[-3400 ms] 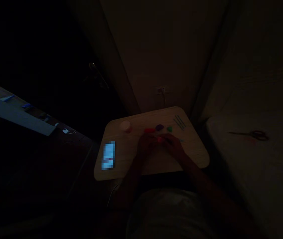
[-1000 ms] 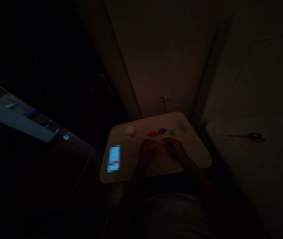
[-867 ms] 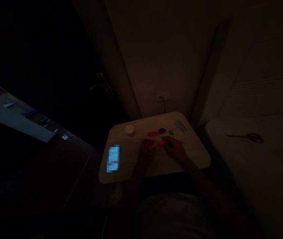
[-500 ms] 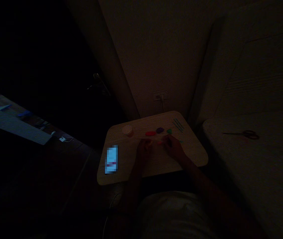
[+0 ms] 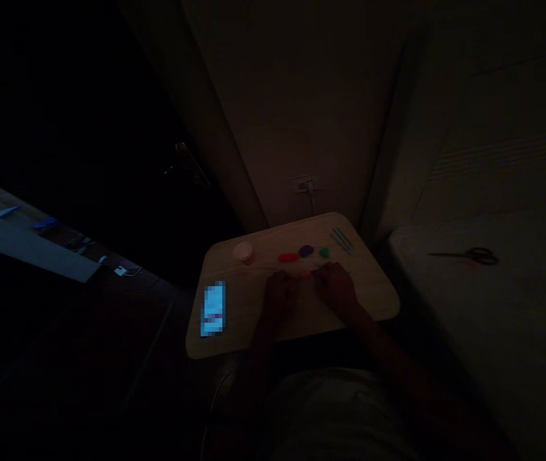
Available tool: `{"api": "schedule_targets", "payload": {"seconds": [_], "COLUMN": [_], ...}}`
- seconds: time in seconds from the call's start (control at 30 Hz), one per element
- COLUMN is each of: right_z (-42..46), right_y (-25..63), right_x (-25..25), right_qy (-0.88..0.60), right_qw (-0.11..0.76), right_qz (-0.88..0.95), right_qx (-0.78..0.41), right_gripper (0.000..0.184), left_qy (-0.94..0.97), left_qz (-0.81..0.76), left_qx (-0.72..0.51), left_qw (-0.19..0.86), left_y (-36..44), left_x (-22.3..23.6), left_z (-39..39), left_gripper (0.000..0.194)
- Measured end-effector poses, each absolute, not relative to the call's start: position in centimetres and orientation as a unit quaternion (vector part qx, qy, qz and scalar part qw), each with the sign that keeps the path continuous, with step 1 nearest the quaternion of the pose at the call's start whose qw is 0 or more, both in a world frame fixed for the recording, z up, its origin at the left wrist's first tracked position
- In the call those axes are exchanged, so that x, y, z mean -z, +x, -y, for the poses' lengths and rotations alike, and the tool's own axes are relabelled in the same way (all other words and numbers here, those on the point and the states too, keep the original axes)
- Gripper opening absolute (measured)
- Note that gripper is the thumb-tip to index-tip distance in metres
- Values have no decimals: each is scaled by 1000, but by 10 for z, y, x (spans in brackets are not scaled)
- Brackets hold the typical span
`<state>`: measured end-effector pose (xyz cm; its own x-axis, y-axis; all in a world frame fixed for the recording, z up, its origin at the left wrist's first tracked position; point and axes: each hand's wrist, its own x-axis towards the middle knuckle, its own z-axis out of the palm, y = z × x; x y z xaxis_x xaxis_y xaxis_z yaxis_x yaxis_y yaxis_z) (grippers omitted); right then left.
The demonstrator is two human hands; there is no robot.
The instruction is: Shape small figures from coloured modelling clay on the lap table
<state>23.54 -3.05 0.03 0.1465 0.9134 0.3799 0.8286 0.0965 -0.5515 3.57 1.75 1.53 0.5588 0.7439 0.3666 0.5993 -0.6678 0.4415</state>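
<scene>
A small red piece of what looks like modelling clay lies between my two hands over the small wooden table. My right hand is closed with its fingertips on the piece's right end. Curled fingers of my left hand meet its left end; the dimness blurs the exact contact. Just beyond the hands sit a larger red lump, a purple lump and a green lump. A thin greenish stick shows partly beside my right hand.
A round pale tub stands at the table's back left, and a lit phone lies front left. Several thin sticks lie at the back right. Scissors rest on a pale surface to the right. A wall socket holds a plug.
My hands have come closer together, with the left fingers now at the small red piece. The right hand has turned slightly, knuckles up. The view has shifted a little.
</scene>
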Motion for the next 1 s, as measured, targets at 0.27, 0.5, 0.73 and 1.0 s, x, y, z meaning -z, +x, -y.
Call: {"api": "schedule_targets", "payload": {"seconds": [0.27, 0.5, 0.73, 1.0], "right_z": [34, 32, 30, 31], "right_y": [231, 232, 234, 236], "right_x": [0, -1, -1, -2], "right_qy": [-630, -628, -634, -612], "right_qw": [343, 364, 437, 431], "right_qz": [693, 682, 619, 626], "right_qx": [-72, -86, -156, -220], "right_gripper": [24, 24, 30, 38], "left_qy": [862, 864, 851, 867], "left_qz": [-384, -364, -393, -360], "left_qx": [-286, -294, -316, -323], "left_qw": [164, 185, 144, 118], "left_y": [33, 33, 33, 34], "left_x": [-9, -10, -14, -12], "left_z": [-19, -18, -21, -17], "left_gripper": [49, 41, 29, 59]}}
